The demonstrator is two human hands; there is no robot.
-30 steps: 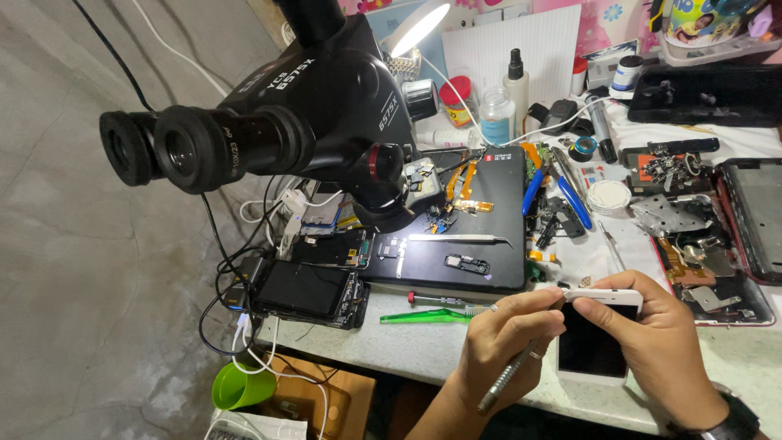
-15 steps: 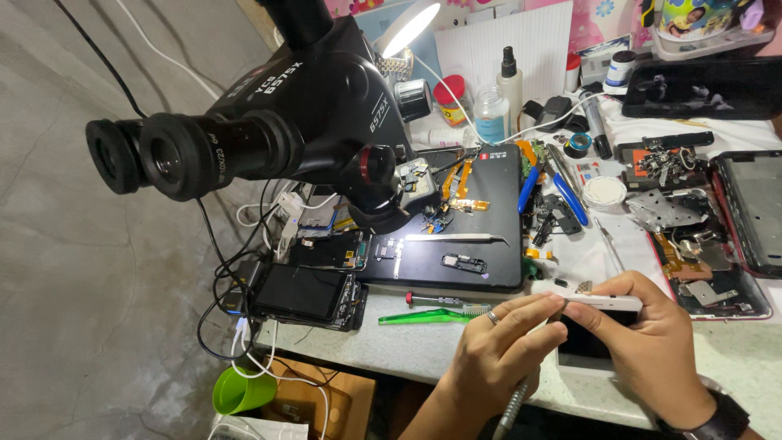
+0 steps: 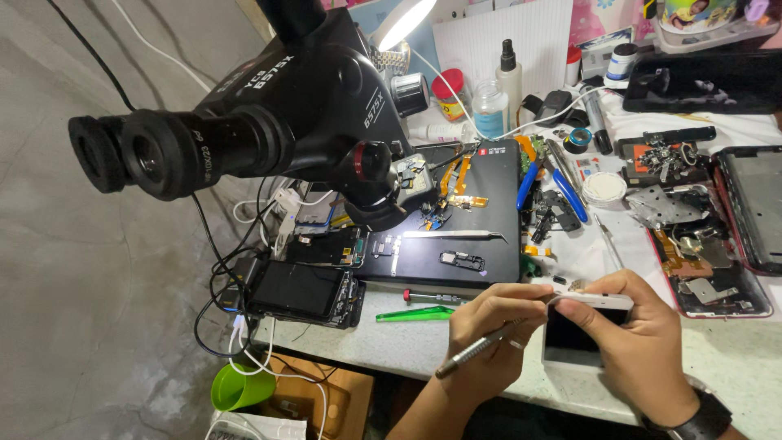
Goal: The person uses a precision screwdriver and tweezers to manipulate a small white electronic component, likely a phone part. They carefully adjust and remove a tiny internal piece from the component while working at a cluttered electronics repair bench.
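Both hands on the white phone (image 3: pixel 588 326) at the bench's near edge, metal tool in play.

My left hand (image 3: pixel 493 334) pinches a slim knurled metal driver (image 3: pixel 476 349), its tip up at the phone's top edge; my right hand (image 3: pixel 639 338) clamps the phone by that edge, glossy dark screen facing me. To do this well, I reckon: keep the tip square to the seam, light pressure, right-hand grip firm so the smooth plastic shell doesn't skate on the white worktop (image 3: pixel 733 367). Flat green plastic pry pick (image 3: pixel 415 313) lies just left, steel tweezers (image 3: pixel 456 235) on the black rubbery mat (image 3: pixel 497 175), bulky black microscope (image 3: pixel 269 122) overhead.
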